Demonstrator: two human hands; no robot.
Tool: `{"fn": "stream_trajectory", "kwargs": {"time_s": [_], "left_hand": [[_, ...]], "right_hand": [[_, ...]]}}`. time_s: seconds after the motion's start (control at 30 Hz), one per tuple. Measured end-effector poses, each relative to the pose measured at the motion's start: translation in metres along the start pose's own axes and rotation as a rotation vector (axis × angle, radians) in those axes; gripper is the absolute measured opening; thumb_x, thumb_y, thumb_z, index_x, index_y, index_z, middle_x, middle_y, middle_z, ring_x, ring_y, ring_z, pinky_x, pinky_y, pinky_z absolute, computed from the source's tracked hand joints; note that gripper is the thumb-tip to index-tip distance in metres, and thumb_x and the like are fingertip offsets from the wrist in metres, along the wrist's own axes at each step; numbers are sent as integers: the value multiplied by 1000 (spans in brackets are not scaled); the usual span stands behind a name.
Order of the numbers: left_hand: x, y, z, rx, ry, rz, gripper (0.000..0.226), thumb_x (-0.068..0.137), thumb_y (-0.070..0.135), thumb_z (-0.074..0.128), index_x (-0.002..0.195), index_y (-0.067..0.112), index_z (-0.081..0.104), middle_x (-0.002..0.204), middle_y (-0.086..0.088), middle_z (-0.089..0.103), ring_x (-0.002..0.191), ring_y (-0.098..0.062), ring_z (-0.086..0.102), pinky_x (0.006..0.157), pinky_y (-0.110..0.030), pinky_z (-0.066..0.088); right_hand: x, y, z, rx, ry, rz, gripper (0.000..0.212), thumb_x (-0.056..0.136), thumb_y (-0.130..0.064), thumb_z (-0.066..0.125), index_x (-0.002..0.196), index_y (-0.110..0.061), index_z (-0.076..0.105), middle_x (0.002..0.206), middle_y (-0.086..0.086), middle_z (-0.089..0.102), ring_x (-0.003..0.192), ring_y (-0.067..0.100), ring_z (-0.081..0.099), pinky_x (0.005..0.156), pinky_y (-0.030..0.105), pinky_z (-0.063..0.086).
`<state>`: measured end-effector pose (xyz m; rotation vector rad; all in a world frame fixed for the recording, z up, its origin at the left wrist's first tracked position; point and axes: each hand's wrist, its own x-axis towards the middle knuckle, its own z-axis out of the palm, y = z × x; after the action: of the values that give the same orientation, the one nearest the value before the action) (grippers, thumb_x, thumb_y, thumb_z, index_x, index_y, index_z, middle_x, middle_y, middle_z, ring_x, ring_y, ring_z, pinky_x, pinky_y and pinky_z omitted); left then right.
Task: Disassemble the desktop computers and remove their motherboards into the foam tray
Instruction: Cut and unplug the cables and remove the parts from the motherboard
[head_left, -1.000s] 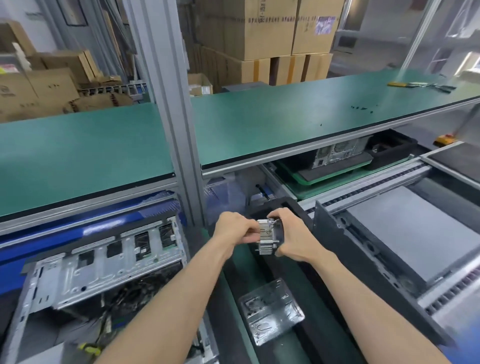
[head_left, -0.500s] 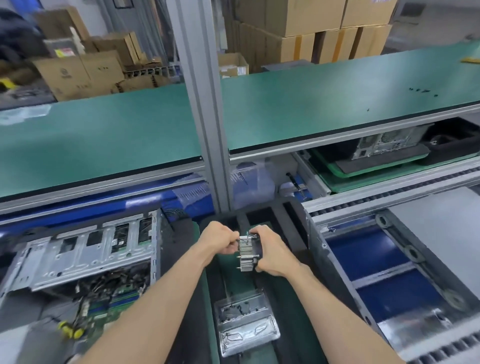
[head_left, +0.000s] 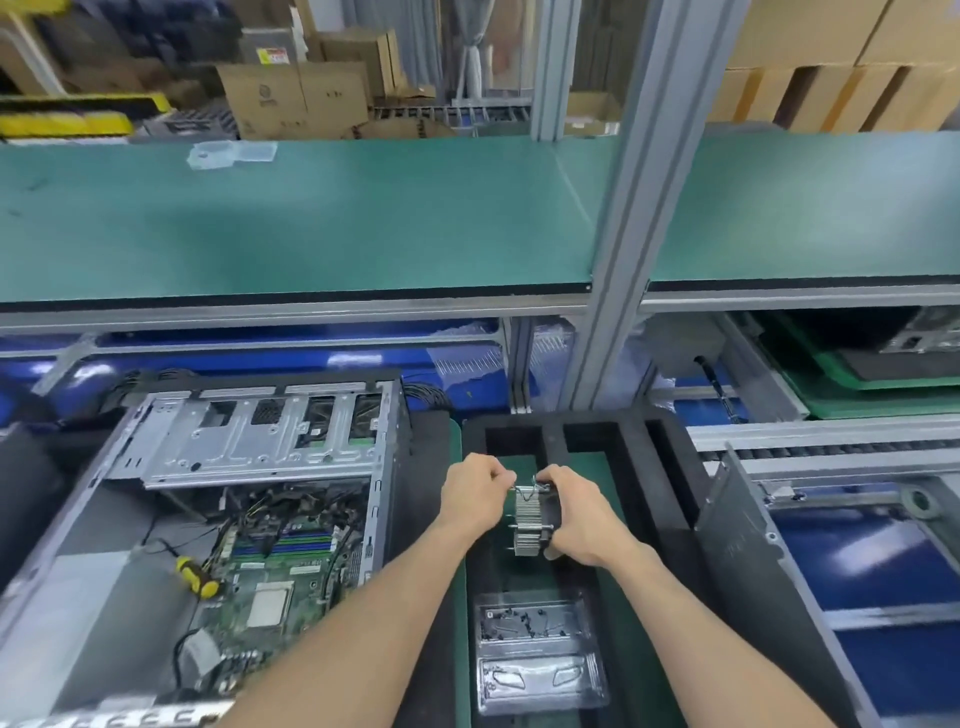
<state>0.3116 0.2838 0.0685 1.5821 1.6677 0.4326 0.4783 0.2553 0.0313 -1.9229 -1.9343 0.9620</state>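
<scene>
I hold a finned metal heatsink (head_left: 529, 525) with both hands above the black foam tray (head_left: 670, 467). My left hand (head_left: 475, 493) pinches its wire clip at the top left. My right hand (head_left: 579, 519) wraps its right side, where a dark fan part shows. An open desktop case (head_left: 260, 447) lies on its side to the left. Its green motherboard (head_left: 280, 577) sits inside, with a bare square processor and loose cables. A yellow-handled screwdriver (head_left: 196, 576) rests inside the case.
A clear plastic tray with small screws (head_left: 535, 654) lies on the green mat below my hands. A dark side panel (head_left: 748, 551) leans at the right. A grey upright post (head_left: 623, 260) and a green shelf (head_left: 311, 218) stand ahead. Cardboard boxes are stacked behind.
The view has swung left, showing more of the open case. My hands keep the heatsink in the same grip above the foam tray, a little nearer the tray's far end.
</scene>
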Motion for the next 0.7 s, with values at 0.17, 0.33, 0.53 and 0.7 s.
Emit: {"fn": "stream_trajectory", "kwargs": {"time_s": [0.17,0.33,0.53,0.7], "left_hand": [[4,-39,-20,-22,-16,-35,19,96,19,59,83,12,71,97,-9,73,92,-26,67,84,-36,53],[16,-62,-29,-24,18,-66,18,97,22,62,98,10,75,104,-11,72,99,-29,66,80,-31,50],[16,-73,-25,44,-1,-68,19,96,10,59,100,11,78,109,-9,72,103,-30,66,86,-32,53],[9,-73,-26,27,14,-51,22,96,13,61,113,15,75,118,-6,70,110,-25,65,95,-30,51]], "right_hand": [[10,-16,38,-269,33,-22,96,48,-29,93,132,-28,46,123,-9,54,120,17,44,99,35,31],[24,-22,64,-386,27,5,95,49,-31,89,134,-32,45,123,-6,50,130,18,29,100,40,18],[28,-28,73,-609,-101,54,90,58,-40,88,133,-24,42,136,-5,51,138,20,24,105,48,20],[22,-41,67,-520,-98,73,99,65,-31,86,149,-26,33,148,-7,41,139,20,26,107,45,21]]}}
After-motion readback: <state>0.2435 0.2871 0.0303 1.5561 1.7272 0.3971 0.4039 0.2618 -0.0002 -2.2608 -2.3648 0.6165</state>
